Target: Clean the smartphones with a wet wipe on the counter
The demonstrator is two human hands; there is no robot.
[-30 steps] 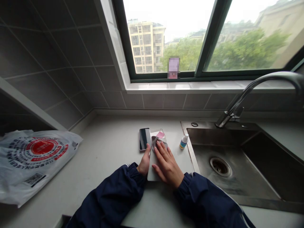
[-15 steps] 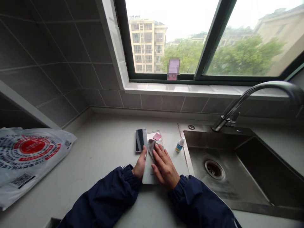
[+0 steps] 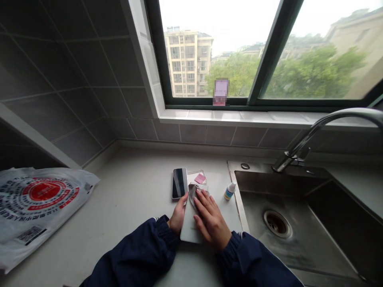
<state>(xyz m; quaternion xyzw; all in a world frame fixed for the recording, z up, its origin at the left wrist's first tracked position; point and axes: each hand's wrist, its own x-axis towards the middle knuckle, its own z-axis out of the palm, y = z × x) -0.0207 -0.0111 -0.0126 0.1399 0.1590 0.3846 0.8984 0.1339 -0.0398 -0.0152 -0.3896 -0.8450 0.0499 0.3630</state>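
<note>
My left hand (image 3: 178,213) is closed around the left edge of a thin, pale tablet-like device (image 3: 189,229), which lies flat or nearly flat over the counter. On its upper part is a soft grey cloth (image 3: 194,192). My right hand (image 3: 214,223) holds this cloth down against the device, fingers long and close together, and covers much of its right side. Just left of the device's top rests a phone (image 3: 179,183) with a dark screen. Behind it lies a clear case (image 3: 192,174) with a pink square (image 3: 200,178) on it. A small white-capped spray bottle (image 3: 229,191) stands to the right.
The counter (image 3: 140,187) meets a steel sink (image 3: 302,239) on the right, with a curved faucet (image 3: 314,131) behind it. A white plastic bag (image 3: 44,207) with red print lies at the left. Along the back runs a window sill (image 3: 236,115).
The head view has shifted slightly, so everything sits lower in the picture. Both hands keep nearly the same places on the device; the cloth's folds look a little different under my right fingers.
</note>
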